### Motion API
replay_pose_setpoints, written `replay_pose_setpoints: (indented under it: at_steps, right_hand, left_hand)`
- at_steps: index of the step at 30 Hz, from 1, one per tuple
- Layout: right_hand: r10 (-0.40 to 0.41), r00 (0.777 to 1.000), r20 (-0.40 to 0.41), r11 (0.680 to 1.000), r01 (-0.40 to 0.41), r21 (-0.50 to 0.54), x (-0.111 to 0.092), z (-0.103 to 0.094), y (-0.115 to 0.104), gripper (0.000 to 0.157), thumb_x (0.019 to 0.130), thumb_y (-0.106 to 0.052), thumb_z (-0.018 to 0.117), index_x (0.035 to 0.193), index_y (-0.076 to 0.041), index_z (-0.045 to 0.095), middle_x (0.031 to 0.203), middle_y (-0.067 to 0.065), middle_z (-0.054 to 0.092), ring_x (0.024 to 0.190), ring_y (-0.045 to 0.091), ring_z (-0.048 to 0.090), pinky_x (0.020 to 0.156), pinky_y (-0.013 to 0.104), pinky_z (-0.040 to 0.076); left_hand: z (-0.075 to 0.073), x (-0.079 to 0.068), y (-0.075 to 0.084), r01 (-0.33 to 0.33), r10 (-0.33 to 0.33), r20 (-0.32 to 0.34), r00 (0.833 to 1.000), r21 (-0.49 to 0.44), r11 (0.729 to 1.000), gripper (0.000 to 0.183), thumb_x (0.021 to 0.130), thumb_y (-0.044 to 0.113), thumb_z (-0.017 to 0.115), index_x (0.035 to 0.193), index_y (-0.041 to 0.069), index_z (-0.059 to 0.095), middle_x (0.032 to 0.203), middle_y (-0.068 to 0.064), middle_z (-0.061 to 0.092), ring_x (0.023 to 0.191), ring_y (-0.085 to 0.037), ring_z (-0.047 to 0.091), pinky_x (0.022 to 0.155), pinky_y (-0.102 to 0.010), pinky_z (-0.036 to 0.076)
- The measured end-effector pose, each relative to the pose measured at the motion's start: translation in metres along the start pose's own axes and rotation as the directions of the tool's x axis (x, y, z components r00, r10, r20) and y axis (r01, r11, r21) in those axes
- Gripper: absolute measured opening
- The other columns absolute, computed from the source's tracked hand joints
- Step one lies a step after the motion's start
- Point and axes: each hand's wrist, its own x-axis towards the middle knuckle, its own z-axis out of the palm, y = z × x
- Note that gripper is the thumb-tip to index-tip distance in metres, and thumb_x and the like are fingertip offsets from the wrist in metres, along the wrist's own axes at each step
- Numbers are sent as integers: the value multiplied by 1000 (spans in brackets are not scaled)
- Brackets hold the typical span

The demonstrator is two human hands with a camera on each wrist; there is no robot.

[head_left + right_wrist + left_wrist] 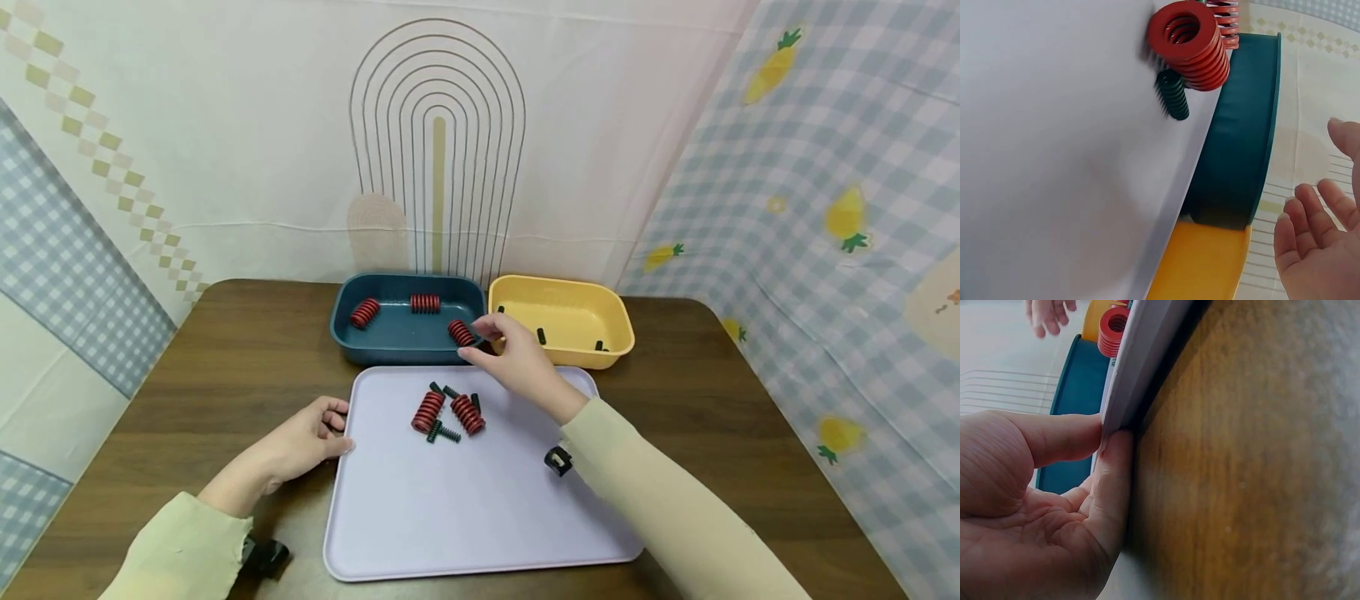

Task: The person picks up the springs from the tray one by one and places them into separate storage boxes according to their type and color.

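Two red springs [428, 412] plus several small green springs [434, 431] clustered on pale tray [450, 517], right of left hand [303, 442], left of right hand [517, 358]. Hands well apart. Left pinches tray edge, thumb against finger. Right holds nothing, thumb and fingers parted, by right end of blue bin [408, 357]. Three more red springs [425, 303] inside, left of right hand; yellow bin [566, 312] right of its fingertips, few dark springs [542, 336] inside.

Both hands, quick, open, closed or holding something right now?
Left hand: closed, pinching the edge of the pale tray.
Right hand: open, holding nothing.
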Motion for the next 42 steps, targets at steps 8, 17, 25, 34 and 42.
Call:
replay_pose_setpoints:
  at_steps: [8,17,25,34,42]
  right_hand:
    - [5,999,35,1000,-6,16,-28,-22,15,45,82,-43,76,117,-19,60,114,-4,60,110,26,56,91,40,46]
    - [10,996,91,999,-5,-48,-54,-42,34,48,82,-40,77,121,-16,60,117,6,61,108,29,54,90,44,44]
    - [-4,993,119,996,15,-86,-74,-50,52,52,81,-37,79,121,-10,61,115,8,61,106,29,55,89,47,44]
    - [25,987,160,993,-6,-115,-96,-59,74,57,78,-43,79,121,-10,61,111,2,62,103,22,54,89,44,44]
    - [80,977,197,990,-54,-133,-109,-64,83,58,75,-44,81,121,-16,62,113,-4,61,106,17,54,91,43,43]
  left_hand:
    - [0,-1,1,-31,31,4,1000,-9,999,53,88,7,68,130,-4,39,108,-16,46,88,-25,48,72,-33,43]
    - [1,-2,0,-38,39,8,999,-44,998,53,87,4,68,130,-5,37,107,-16,45,84,-24,49,70,-30,45]
    - [1,-2,0,-33,34,7,999,-39,999,53,88,5,68,130,-5,37,108,-16,45,85,-24,49,71,-30,45]
    - [0,-4,-1,-31,31,9,999,-19,999,54,89,7,68,132,-5,36,109,-17,44,85,-24,48,70,-31,44]
    - [0,-3,0,-30,30,14,999,-14,999,55,89,7,68,132,-5,36,109,-17,44,86,-24,49,69,-31,44]
